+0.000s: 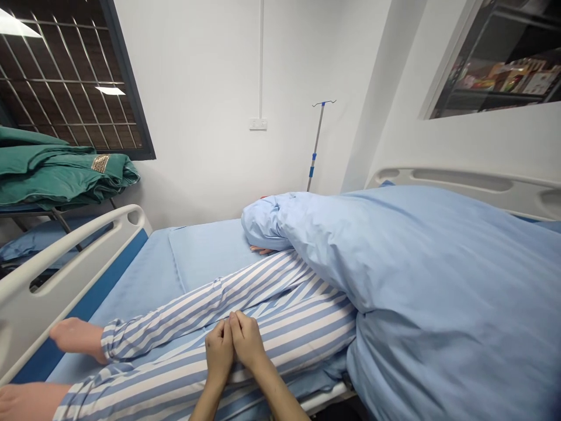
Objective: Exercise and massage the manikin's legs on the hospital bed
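Hands (232,345) side by side, fingers closed, fingertips meeting on blue-striped pyjama trousers (289,336), grip unclear; bunched blue duvet (421,275) alongside, toward the far side of the hospital bed, opposite its white side rail (65,275).

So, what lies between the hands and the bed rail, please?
The head view shows a striped trouser leg and blue bedsheet between the hands and rail.

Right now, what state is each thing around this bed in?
Left hand: resting on the trousers, pressed against the other hand.
Right hand: resting on the trousers, fingertips together.
Striped trousers: worn, legs lying flat.
Bed rail: raised.
Duvet: spread over the upper body, bunched at the far end.
IV pole: upright, nothing hanging.
Green linen: folded.
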`<state>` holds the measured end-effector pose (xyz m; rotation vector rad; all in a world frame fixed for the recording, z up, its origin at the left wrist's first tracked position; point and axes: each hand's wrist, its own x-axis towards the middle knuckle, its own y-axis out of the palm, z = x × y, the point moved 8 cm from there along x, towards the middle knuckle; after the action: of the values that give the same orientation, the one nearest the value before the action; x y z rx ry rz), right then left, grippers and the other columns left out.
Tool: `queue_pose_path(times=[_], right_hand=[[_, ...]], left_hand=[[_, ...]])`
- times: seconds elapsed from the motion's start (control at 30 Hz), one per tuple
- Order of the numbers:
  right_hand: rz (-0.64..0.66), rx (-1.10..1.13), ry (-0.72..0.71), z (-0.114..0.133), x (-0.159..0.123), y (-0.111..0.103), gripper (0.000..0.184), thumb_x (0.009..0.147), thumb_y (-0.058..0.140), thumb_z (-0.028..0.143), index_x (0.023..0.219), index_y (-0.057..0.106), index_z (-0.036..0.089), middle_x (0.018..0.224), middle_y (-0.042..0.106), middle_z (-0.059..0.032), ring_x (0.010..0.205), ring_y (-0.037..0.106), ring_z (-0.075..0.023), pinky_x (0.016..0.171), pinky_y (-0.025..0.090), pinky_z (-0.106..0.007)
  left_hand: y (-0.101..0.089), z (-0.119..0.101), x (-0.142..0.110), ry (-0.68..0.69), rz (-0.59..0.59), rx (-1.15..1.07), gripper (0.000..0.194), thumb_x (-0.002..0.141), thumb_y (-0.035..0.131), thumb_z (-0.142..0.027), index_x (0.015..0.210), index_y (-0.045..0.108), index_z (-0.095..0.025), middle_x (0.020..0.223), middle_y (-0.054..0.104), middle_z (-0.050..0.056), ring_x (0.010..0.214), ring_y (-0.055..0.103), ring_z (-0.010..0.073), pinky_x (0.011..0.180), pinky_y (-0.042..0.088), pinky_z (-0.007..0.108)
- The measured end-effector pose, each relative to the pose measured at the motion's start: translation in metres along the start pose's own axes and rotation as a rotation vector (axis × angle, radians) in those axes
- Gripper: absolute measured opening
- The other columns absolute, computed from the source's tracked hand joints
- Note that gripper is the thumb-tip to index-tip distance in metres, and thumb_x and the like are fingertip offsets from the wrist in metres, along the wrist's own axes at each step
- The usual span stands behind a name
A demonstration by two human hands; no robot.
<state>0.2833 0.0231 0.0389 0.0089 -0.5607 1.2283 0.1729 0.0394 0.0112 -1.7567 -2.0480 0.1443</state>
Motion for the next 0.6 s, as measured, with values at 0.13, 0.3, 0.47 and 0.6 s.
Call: queue_pose_path(times=[0.13, 0.3, 0.47, 0.6], right_hand=[[0.039, -0.039, 0.003, -0.009, -0.001, -0.005, 0.037, 0.089, 0.035, 0.037, 0.059, 0.049, 0.020, 0.053, 0.048, 0.0015, 0.051, 0.041, -0.0118, 0.051, 0.026, -0.024], [-0.027, 0.119, 0.099, -0.022, 0.001, -0.012, 0.038, 0.091, 0.032, 0.039, 0.060, 0.041, 0.019, 0.055, 0.042, 0.0027, 0.055, 0.040, -0.0112, 0.054, 0.030, -0.023], [-0.097, 0.263, 0.138, -0.028, 0.000, -0.019, 0.035, 0.089, 0.035, 0.041, 0.062, 0.040, 0.020, 0.058, 0.042, 0.0027, 0.056, 0.039, -0.0117, 0.054, 0.033, -0.023], [-0.149, 0.254, 0.159, -0.030, -0.002, -0.022, 0.035, 0.088, 0.037, 0.042, 0.060, 0.036, 0.020, 0.056, 0.039, 0.0038, 0.054, 0.036, -0.0114, 0.052, 0.032, -0.023]], left_hand=[[0.004, -0.002, 0.001, 0.024, 0.005, 0.018, 0.036, 0.079, 0.045, -0.042, 0.051, 0.043, -0.019, 0.046, 0.043, -0.004, 0.050, 0.037, 0.0104, 0.052, 0.027, 0.023], [0.011, -0.017, 0.004, -0.073, -0.060, -0.104, 0.038, 0.078, 0.043, -0.041, 0.049, 0.033, -0.020, 0.045, 0.032, -0.005, 0.049, 0.031, 0.0096, 0.050, 0.027, 0.023], [0.032, -0.024, -0.005, -0.109, -0.047, -0.187, 0.038, 0.080, 0.042, -0.044, 0.050, 0.039, -0.020, 0.047, 0.039, -0.004, 0.050, 0.036, 0.0106, 0.052, 0.031, 0.023], [0.036, -0.016, -0.013, -0.072, -0.042, -0.124, 0.037, 0.080, 0.043, -0.043, 0.052, 0.044, -0.019, 0.048, 0.044, -0.003, 0.051, 0.038, 0.0114, 0.052, 0.032, 0.023]])
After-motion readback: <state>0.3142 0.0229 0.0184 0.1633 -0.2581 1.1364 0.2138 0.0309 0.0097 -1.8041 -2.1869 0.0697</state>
